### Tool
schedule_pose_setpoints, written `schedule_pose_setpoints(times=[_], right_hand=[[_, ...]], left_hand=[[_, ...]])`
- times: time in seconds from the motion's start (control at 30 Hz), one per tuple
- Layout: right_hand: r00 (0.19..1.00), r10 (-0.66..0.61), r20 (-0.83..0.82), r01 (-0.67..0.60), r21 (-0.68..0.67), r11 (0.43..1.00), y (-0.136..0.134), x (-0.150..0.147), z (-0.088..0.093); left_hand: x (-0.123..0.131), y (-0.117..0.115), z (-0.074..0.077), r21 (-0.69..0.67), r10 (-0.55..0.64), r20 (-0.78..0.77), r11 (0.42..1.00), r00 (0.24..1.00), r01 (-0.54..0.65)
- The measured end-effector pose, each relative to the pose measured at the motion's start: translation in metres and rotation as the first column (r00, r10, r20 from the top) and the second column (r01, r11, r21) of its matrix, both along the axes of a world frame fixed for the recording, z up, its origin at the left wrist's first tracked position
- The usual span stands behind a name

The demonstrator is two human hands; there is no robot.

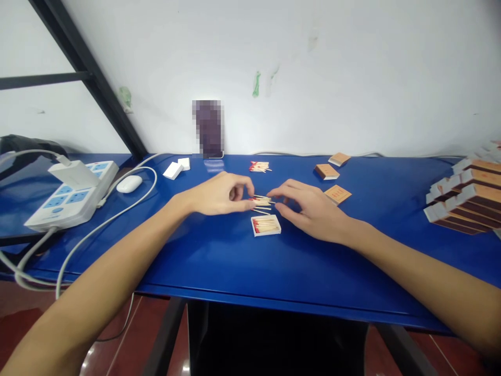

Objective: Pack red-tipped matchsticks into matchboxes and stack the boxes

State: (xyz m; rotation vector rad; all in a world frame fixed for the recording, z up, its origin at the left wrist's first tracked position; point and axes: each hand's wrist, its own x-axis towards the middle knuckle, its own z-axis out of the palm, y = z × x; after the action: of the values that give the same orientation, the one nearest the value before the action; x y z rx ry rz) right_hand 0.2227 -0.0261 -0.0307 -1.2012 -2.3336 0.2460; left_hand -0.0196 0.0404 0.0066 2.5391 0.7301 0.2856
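Observation:
A small heap of red-tipped wooden matches point(262, 200) lies on the blue table between my two hands. My left hand point(219, 196) is at the red-headed end, thumb and index finger curved and apart, their tips at the matches. At the plain ends, my right hand point(307, 209) has its thumb and index finger spread, with the tips touching or very close to the sticks. Just in front of the heap sits a white matchbox tray point(266, 225) with a row of matches in it. Another pile of matches point(260, 166) lies farther back.
Orange matchbox sleeves point(327, 172) lie behind my right hand. Stacked matchboxes point(469, 196) stand at the right. White trays point(173, 170), a phone point(209, 128) against the wall, a white earbud case point(129, 184), cables and a power strip point(72, 196) are at the left.

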Motion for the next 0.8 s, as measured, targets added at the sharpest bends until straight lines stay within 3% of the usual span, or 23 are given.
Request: schedule_pose_setpoints(times=[0.1,0.33,0.6,0.8], right_hand=[[0.994,-0.099,0.045,0.102,-0.077,0.992,0.011,0.001,-0.003],[0.987,-0.092,0.130,0.115,-0.178,0.977,0.026,-0.008,0.006],[0.995,0.020,0.099,-0.007,-0.128,0.992,0.040,-0.006,0.003],[0.998,0.008,0.067,-0.002,-0.088,0.996,0.033,-0.011,0.002]], left_hand=[[-0.003,0.008,-0.006,0.134,0.108,-0.011,0.985,0.994,-0.105],[0.008,0.009,-0.031,0.267,0.056,-0.100,0.963,0.993,-0.027],[0.015,0.005,-0.030,0.272,0.085,-0.008,0.959,0.996,-0.080],[0.017,0.003,-0.030,0.292,0.074,0.000,0.954,0.997,-0.071]])
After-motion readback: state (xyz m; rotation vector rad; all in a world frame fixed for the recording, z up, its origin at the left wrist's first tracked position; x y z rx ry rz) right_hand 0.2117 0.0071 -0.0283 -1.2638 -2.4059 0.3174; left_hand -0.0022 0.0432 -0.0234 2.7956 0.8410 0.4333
